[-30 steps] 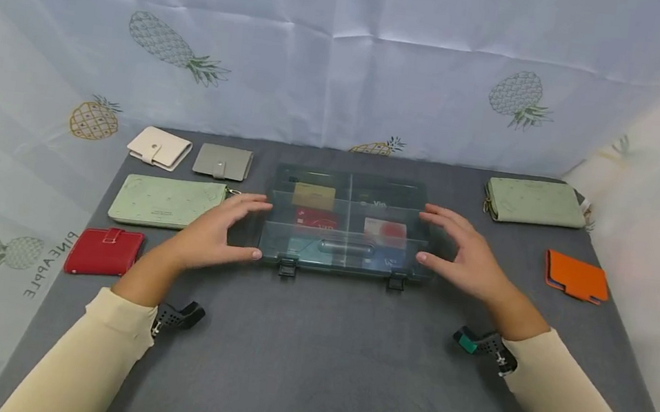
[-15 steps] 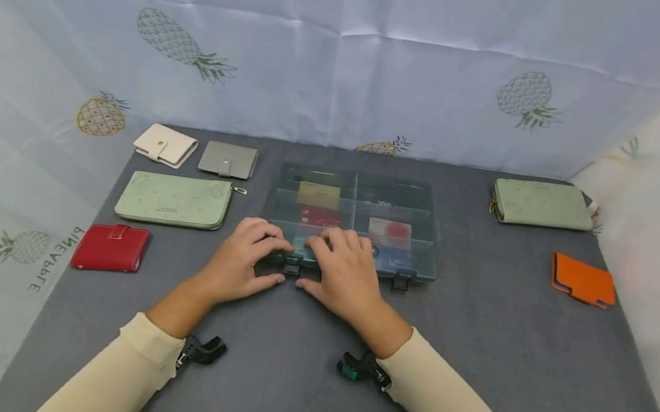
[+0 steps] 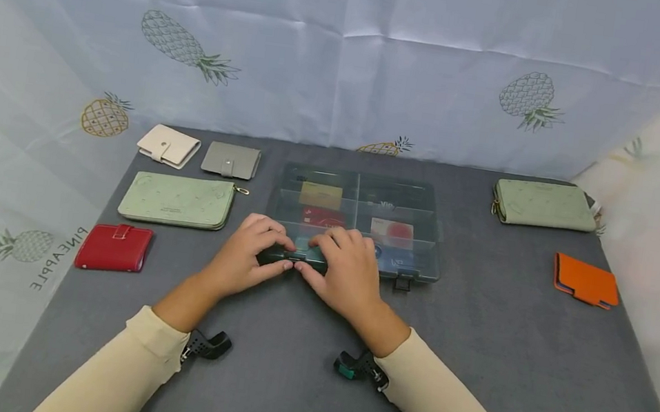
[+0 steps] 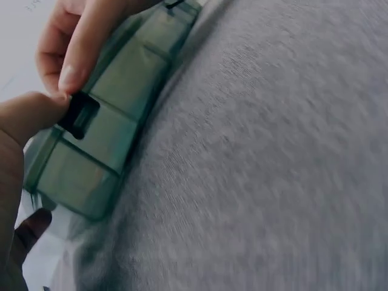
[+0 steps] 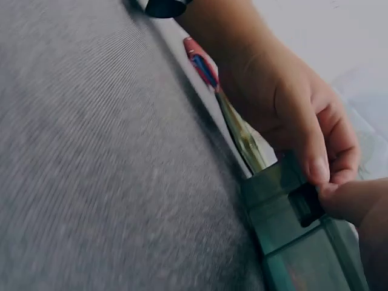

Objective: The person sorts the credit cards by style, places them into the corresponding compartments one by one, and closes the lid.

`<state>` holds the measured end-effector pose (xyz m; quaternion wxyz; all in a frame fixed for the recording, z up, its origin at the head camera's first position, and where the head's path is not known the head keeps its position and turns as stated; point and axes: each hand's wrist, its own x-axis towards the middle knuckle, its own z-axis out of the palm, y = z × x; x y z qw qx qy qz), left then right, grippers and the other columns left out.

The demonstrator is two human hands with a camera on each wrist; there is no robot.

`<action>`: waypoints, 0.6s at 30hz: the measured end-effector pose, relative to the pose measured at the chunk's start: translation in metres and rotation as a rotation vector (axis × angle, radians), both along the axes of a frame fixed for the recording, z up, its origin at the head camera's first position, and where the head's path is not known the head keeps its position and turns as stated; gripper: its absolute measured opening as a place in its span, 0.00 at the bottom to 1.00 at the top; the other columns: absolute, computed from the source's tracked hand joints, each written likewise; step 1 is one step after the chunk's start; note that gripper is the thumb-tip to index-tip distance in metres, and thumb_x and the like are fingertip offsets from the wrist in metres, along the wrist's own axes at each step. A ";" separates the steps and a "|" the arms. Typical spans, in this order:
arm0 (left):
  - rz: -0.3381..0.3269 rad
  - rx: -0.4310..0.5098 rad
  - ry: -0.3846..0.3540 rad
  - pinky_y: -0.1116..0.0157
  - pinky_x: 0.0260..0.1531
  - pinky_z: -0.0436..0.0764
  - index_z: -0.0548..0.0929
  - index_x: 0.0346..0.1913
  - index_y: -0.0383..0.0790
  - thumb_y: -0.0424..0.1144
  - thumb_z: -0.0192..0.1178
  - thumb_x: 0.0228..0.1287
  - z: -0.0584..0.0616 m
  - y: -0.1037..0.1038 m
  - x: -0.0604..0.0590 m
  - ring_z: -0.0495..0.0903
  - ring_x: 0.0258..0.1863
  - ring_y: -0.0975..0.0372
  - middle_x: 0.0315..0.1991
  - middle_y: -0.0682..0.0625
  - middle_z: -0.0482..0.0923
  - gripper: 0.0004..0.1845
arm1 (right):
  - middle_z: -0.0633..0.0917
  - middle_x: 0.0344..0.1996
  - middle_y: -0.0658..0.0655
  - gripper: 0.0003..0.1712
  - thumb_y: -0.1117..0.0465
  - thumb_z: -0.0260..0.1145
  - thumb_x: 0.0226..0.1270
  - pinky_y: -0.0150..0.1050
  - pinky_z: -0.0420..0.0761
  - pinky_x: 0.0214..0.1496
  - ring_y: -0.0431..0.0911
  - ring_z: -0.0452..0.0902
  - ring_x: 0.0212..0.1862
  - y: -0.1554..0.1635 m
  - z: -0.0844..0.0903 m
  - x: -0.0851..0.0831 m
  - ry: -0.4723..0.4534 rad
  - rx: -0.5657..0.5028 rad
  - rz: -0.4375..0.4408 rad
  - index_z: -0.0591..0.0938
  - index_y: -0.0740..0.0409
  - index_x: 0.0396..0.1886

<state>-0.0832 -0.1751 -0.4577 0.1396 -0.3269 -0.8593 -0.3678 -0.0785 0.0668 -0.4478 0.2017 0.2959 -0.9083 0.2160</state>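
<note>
A clear green-tinted plastic compartment box (image 3: 406, 195) lies shut on the grey table, with cards inside. Both hands meet at its left front latch (image 4: 77, 115). My left hand (image 3: 283, 253) curls its fingers over the lid's front edge and sets its thumb (image 5: 303, 151) against the black latch. My right hand (image 3: 312, 256) does the same from the other side, its thumb tip (image 4: 68, 76) on the latch. The right front latch (image 3: 400, 283) hangs untouched.
Wallets lie around the box: cream (image 3: 167, 146), grey (image 3: 231, 160), long green (image 3: 177, 200) and red (image 3: 114, 248) on the left, another long green (image 3: 546, 204) and an orange one (image 3: 586, 280) on the right. A pineapple-print cloth backs the table.
Both hands left the box's sides and came together at its left front latch. In the last half second the thumbs closed in on the latch.
</note>
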 end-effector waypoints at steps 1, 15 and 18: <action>0.008 0.010 -0.010 0.48 0.58 0.71 0.90 0.44 0.45 0.38 0.81 0.60 0.001 0.001 0.000 0.75 0.50 0.51 0.46 0.50 0.82 0.12 | 0.85 0.45 0.51 0.22 0.42 0.83 0.61 0.53 0.75 0.44 0.52 0.78 0.43 -0.001 0.000 0.000 -0.010 -0.015 -0.006 0.88 0.48 0.46; 0.013 -0.175 0.100 0.42 0.55 0.69 0.91 0.49 0.48 0.50 0.81 0.59 0.020 0.054 0.012 0.78 0.53 0.52 0.48 0.50 0.82 0.19 | 0.86 0.52 0.53 0.29 0.43 0.83 0.62 0.58 0.71 0.54 0.53 0.79 0.54 0.069 0.008 0.008 -0.128 -0.064 0.147 0.89 0.51 0.58; -0.048 -0.201 0.110 0.45 0.55 0.71 0.90 0.53 0.48 0.51 0.79 0.62 0.022 0.085 0.013 0.79 0.54 0.55 0.50 0.52 0.82 0.19 | 0.86 0.51 0.55 0.29 0.37 0.76 0.69 0.60 0.69 0.55 0.55 0.78 0.54 0.107 0.001 0.007 -0.064 -0.088 0.175 0.89 0.52 0.57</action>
